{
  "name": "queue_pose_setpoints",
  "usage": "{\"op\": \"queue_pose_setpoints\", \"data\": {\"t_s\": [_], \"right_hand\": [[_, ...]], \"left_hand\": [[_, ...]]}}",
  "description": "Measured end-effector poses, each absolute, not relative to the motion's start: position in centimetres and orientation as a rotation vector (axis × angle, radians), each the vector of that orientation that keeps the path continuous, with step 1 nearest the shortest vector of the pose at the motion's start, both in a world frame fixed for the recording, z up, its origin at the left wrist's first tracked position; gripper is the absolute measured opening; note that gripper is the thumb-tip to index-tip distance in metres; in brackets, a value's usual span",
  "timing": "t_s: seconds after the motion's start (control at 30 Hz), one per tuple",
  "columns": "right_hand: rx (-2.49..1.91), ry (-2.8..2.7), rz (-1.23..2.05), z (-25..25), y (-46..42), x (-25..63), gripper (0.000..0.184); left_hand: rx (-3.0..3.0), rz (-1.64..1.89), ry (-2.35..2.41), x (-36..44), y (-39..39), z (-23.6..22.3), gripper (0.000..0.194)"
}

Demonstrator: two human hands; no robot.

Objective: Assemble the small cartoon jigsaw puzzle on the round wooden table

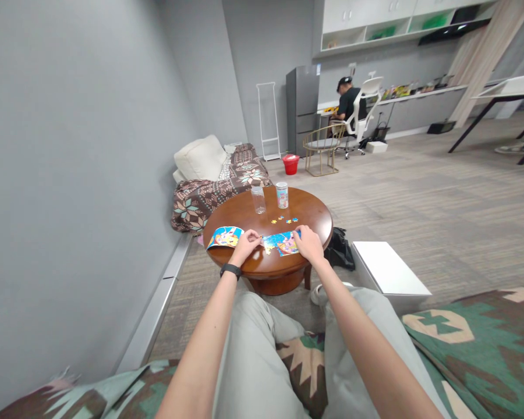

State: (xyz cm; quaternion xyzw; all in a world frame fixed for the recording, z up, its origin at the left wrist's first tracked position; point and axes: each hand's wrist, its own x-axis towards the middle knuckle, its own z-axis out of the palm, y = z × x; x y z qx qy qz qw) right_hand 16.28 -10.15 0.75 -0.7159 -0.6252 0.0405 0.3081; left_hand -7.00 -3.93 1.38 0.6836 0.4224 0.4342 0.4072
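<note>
**Beneath both hands, jigsaw sections [282, 243] on a round wooden surface [303, 212]**

Between the left hand [244, 249] and right hand [309, 244], the sections are worked. Left fingers [254, 235] are pinched together, their hold too small to tell; right fingers [296, 234] are pressed on a section. Beyond the fingers, loose pieces [283, 220] are scattered, with a clear jar [258, 200] and tin [282, 195] set farther on.

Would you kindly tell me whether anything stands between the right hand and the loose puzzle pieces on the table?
Nothing visible does: the right hand rests on the blue jigsaw puzzle, and the loose pieces lie beyond it on the wooden table, with no object between them.
</note>
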Motion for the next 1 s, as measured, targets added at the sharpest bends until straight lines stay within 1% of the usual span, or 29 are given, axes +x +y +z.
{"op": "queue_pose_setpoints", "data": {"t_s": [0.17,0.3,0.47,0.83,1.0], "right_hand": [[-1.875,-1.659,0.105,0.58,-10.07,16.33,0.026],[-1.872,-1.652,0.097,0.55,-10.07,16.28,0.026],[-1.865,-1.655,0.094,0.58,-10.1,16.26,0.027],[-1.885,-1.664,0.108,0.86,-10.27,16.22,0.027],[-1.898,-1.671,0.095,0.72,-10.12,16.33,0.027]], "left_hand": [[1.724,1.118,1.096,-7.16,-4.06,1.46,0.014],[1.844,1.111,1.08,-7.49,-4.21,1.65,0.011],[1.881,1.12,1.085,-7.52,-4.23,1.77,0.018],[1.698,1.125,1.067,-7.3,-3.61,0.86,0.024],[1.64,1.145,1.053,-7.23,-3.67,0.91,0.021]]}}
